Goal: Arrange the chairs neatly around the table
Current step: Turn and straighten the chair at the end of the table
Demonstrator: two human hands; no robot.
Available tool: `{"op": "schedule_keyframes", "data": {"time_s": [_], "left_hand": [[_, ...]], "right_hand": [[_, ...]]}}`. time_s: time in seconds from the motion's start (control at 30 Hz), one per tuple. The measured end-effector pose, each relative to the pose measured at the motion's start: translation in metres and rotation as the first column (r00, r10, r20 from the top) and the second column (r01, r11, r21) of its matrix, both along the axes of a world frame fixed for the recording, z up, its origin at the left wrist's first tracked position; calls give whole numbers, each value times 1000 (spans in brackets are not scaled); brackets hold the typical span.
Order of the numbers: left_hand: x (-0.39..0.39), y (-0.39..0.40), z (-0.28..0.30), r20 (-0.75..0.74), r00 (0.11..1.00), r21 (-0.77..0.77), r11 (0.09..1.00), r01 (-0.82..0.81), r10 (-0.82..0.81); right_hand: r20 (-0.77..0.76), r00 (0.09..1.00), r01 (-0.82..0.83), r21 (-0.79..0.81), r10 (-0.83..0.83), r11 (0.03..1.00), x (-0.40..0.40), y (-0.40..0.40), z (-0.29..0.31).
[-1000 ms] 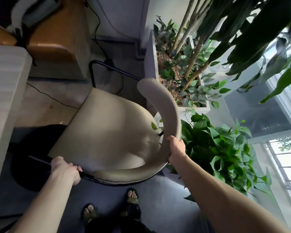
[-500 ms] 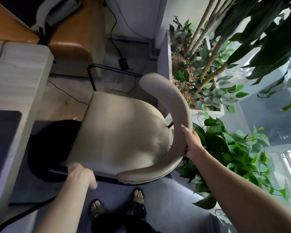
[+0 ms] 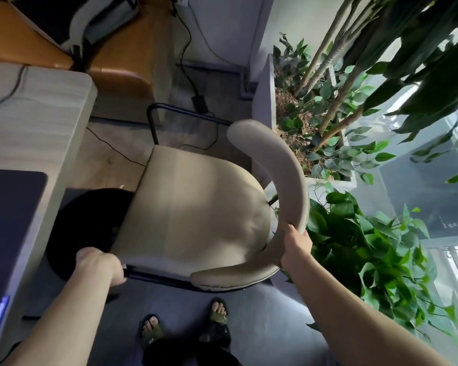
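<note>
Beige, padded: the beige padded chair [image 3: 196, 207] sits between the pale wood-grain tabletop [image 3: 37, 122] and the plants, with its seat front facing the tabletop. I cannot tell whether its legs bear on the grey floor [image 3: 262, 326].
Left hand: the left hand [image 3: 98, 265] is clenched round the black metal tube frame [image 3: 159, 280] at the seat's near side. This low hold is probably for steering or lifting that side.
Right hand: the right hand [image 3: 296, 247] grasps the curved backrest [image 3: 288, 175] on its near bend. This higher hold lets the two hands turn the chair together.
Left edge: the tabletop's rim runs near the seat front, and a round black mat [image 3: 85, 220] lies partly under the chair.
Right edge: the backrest's outer curve is just beside the white planter box [image 3: 262, 114]. The leafy green pot plant [image 3: 360, 247] crowds the right hand.
Open room: bare floor lies toward the person's sandalled feet [image 3: 217, 313]. A black cable [image 3: 109, 146] crosses the floor beyond the seat, so drawing the chair back looks like the freer path.
</note>
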State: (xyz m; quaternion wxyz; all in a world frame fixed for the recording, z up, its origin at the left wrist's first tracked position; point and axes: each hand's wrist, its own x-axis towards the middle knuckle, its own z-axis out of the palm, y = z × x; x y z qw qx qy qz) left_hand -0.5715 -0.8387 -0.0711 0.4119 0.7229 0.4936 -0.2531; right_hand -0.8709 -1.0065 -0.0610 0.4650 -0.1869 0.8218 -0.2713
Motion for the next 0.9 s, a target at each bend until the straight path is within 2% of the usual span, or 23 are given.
{"op": "schedule_keyframes", "data": {"time_s": [0.03, 0.07, 0.1, 0.13, 0.2, 0.23, 0.27, 0.3, 0.33, 0.37, 0.4, 0.43, 0.47, 0.53, 0.6, 0.67, 0.73, 0.77, 0.8, 0.83, 0.87, 0.9], "left_hand": [[6, -8, -1, -110, 923, -197, 902, -383, 368], [4, -9, 3, -74, 934, -325, 877, -354, 349], [4, -6, 0, -134, 956, -243, 926, -288, 263], [0, -6, -3, -124, 976, -236, 950, -202, 177], [-4, 8, -4, -119, 976, -253, 945, -206, 181], [-9, 15, -11, -91, 995, -266, 961, -74, 51], [-15, 13, -6, -156, 975, -422, 903, 77, -156], [-21, 23, -19, -163, 935, -412, 883, 226, -315], [-30, 29, -35, -152, 788, -316, 785, 533, -596], [-34, 37, -46, -133, 791, -232, 795, 561, -597], [-35, 41, -47, -211, 922, -291, 921, 258, -325], [-35, 38, -45, -295, 950, -358, 910, -210, 103], [-35, 32, -40, -219, 947, -366, 880, -303, 235], [-40, 32, -23, -228, 934, -255, 909, -331, 276], [-37, 28, -9, -246, 945, -203, 941, -269, 217], [-31, 33, 0, -187, 979, -221, 968, -120, 79], [-26, 33, -7, -76, 990, -109, 988, 110, -119], [-25, 30, -9, -11, 967, -16, 967, 256, -256], [-28, 26, -5, 41, 907, 120, 903, 413, -420], [-34, 23, 1, 63, 791, 254, 776, 577, -608], [-40, 19, 5, 49, 608, 318, 589, 743, -792], [-45, 14, 8, 42, 404, 269, 400, 876, -914]], "right_hand": [[2, 1000, -20, -9, 20, 1000, 1, 1, 1], [17, 1000, -18, -25, 19, 1000, 2, -1, 3], [11, 999, -33, -29, 33, 999, 2, -3, 5], [0, 999, -52, -29, 52, 998, -3, -8, 3], [-31, 997, -67, -59, 65, 996, -9, -14, -1], [-29, 997, -73, -74, 71, 995, -10, -15, 0], [-26, 996, -86, -81, 84, 993, -12, -16, -1], [-28, 995, -97, -82, 95, 992, -14, -16, -1], [-24, 994, -112, -91, 110, 989, -15, -18, -1], [-21, 992, -128, -99, 127, 987, -16, -20, 0], [-24, 989, -150, -109, 148, 983, -17, -23, 1], [-17, 986, -165, -114, 164, 980, -17, -26, 2], [-11, 985, -171, -116, 171, 979, -17, -29, 3], [1, 983, -182, -111, 184, 977, -17, -33, 6], [7, 980, -200, -90, 201, 976, -17, -34, 7], [15, 977, -213, -84, 214, 974, -19, -33, 9], [-2, 977, -213, -94, 214, 973, -20, -29, 10], [-15, 978, -208, -95, 207, 974, -21, -27, 8], [-18, 980, -201, -90, 200, 975, -20, -23, 6], [-15, 982, -189, -83, 188, 979, -20, -19, 4], [-9, 984, -176, -74, 176, 982, -19, -16, 4], [-4, 987, -162, -64, 162, 985, -18, -13, 4]]}}
